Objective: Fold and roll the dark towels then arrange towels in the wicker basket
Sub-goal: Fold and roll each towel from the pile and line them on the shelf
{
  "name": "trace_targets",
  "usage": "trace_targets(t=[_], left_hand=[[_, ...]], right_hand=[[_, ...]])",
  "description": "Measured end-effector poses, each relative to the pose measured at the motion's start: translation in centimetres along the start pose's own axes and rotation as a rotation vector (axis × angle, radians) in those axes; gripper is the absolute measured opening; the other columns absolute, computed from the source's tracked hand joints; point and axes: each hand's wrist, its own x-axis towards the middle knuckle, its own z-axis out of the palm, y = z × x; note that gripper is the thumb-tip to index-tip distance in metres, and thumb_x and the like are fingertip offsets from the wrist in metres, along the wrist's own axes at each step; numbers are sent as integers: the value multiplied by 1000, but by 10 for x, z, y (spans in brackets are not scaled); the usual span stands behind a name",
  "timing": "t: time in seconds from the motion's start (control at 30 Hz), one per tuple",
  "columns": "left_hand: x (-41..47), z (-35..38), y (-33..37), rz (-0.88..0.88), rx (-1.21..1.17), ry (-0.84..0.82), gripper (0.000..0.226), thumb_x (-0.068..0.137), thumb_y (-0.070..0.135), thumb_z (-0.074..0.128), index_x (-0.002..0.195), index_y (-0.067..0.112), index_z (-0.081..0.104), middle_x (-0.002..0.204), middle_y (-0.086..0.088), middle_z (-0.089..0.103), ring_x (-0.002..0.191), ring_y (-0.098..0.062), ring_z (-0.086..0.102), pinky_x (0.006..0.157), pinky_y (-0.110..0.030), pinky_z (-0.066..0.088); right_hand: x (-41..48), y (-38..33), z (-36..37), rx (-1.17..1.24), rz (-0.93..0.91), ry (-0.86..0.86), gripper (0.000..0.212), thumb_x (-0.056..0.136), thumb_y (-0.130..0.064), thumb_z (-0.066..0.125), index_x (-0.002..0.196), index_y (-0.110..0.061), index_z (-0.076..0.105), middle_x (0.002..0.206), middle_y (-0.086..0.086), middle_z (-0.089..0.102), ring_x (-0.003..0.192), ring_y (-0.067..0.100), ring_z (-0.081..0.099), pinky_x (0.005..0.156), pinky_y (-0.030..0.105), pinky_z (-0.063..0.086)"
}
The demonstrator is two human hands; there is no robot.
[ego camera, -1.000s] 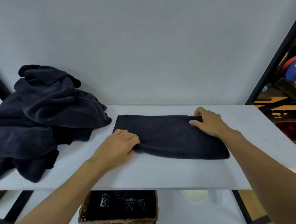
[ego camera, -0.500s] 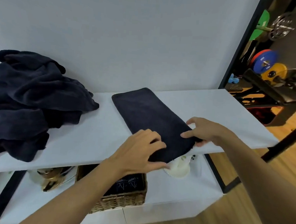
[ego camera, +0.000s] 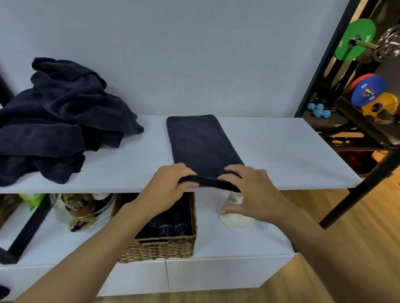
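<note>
A folded dark towel [ego camera: 200, 143] lies as a long strip on the white upper shelf [ego camera: 287, 156], its near end at the shelf's front edge. My left hand [ego camera: 168, 189] and my right hand [ego camera: 253, 189] both pinch that near end, which is lifted slightly off the shelf. A heap of loose dark towels [ego camera: 53, 121] sits on the shelf's left part. Below, on the lower shelf, stands the wicker basket [ego camera: 165, 247] with rolled dark towels [ego camera: 171, 224] inside, partly hidden by my left forearm.
A white ribbed object [ego camera: 234, 219] stands on the lower shelf right of the basket. Glass and metal items [ego camera: 78, 209] sit left of it. Black frame posts [ego camera: 365, 185] flank the shelves. Weight plates [ego camera: 366, 91] and gym gear fill the right background.
The towel has been turned from lying sideways to pointing away from me. Both hands have shifted to its near end and raised it a little.
</note>
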Motion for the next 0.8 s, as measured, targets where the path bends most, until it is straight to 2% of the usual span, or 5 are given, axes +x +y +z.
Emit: trace_targets(t=[0.13, 0.3, 0.5, 0.63, 0.8], left_hand=[[1, -10, 4, -220, -139, 6, 13, 91, 22, 67, 101, 21, 75, 91, 16, 71, 85, 0, 65, 75, -6, 44], [10, -12, 4, -451, -276, 102, 14, 93, 19, 64, 103, 20, 74, 96, 9, 71, 92, -5, 65, 72, -5, 45], [25, -1, -1, -626, -133, 171, 17, 87, 26, 70, 104, 23, 68, 85, 1, 64, 83, -16, 62, 70, -21, 48], [20, 9, -2, -492, 95, 218, 13, 88, 23, 70, 93, 26, 59, 98, 5, 56, 77, -12, 55, 71, -21, 41], [5, 8, -8, 41, 516, 89, 21, 84, 35, 72, 96, 18, 73, 110, 0, 57, 87, -19, 55, 77, -36, 48]], right_hand=[[8, 14, 9, 59, 19, 187, 34, 95, -15, 54, 127, -24, 59, 118, -6, 63, 101, 16, 58, 83, 26, 30], [24, 33, -4, 658, 108, 198, 24, 95, -13, 60, 116, -25, 63, 110, -12, 66, 99, 4, 59, 86, 16, 42], [47, 43, -1, 402, 84, 187, 23, 93, -19, 63, 115, -27, 65, 114, -6, 57, 103, 13, 54, 92, 27, 45], [40, 50, 10, -35, -207, 406, 17, 90, -24, 60, 93, -25, 77, 120, 1, 60, 105, 25, 56, 83, 38, 41], [40, 67, 4, -143, -326, 218, 36, 83, -49, 68, 108, -23, 72, 118, -5, 61, 110, 20, 53, 87, 34, 38]])
